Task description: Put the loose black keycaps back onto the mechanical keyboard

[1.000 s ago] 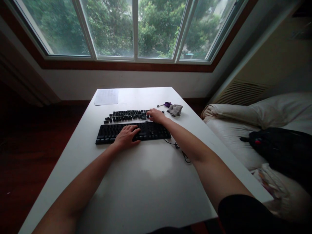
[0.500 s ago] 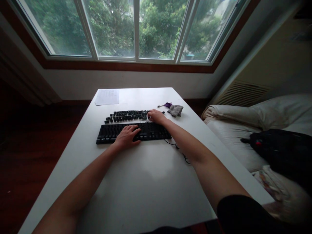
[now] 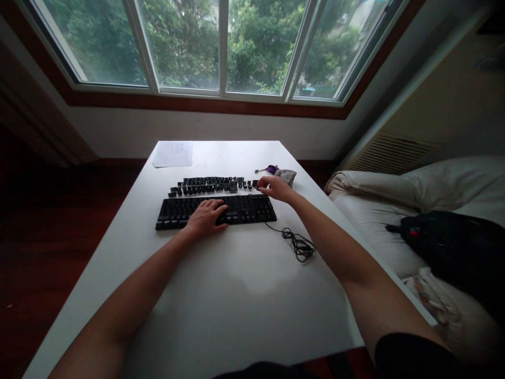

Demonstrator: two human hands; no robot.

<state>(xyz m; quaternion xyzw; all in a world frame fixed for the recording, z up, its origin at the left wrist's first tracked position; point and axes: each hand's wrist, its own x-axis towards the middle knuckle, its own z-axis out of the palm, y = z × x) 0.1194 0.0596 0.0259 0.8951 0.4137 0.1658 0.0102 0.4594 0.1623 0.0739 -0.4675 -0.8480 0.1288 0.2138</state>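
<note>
Carefully, the black keyboard (image 3: 248, 210) is best kept flat and still on the white table (image 3: 236, 295). It is steadied by the left hand (image 3: 205, 216), which is laid a little toward nine o'clock from its middle, fingers (image 3: 213, 202) spread; only a light push seems needed. Loose key caps (image 3: 203, 188) are lined up in rows just past it, at twelve o'clock. At two o'clock, the right hand (image 3: 275, 188) is held by the end of the rows, fingertips (image 3: 261, 186) close together; whether a cap is pinched there cannot be told. Small caps are best gripped by their sides, and the rows should not be bumped. The gray cloth (image 3: 291, 177) is half hidden behind that hand. At four o'clock, the coiled cable (image 3: 300, 247) should be kept clear of the right arm (image 3: 347, 252).
</note>
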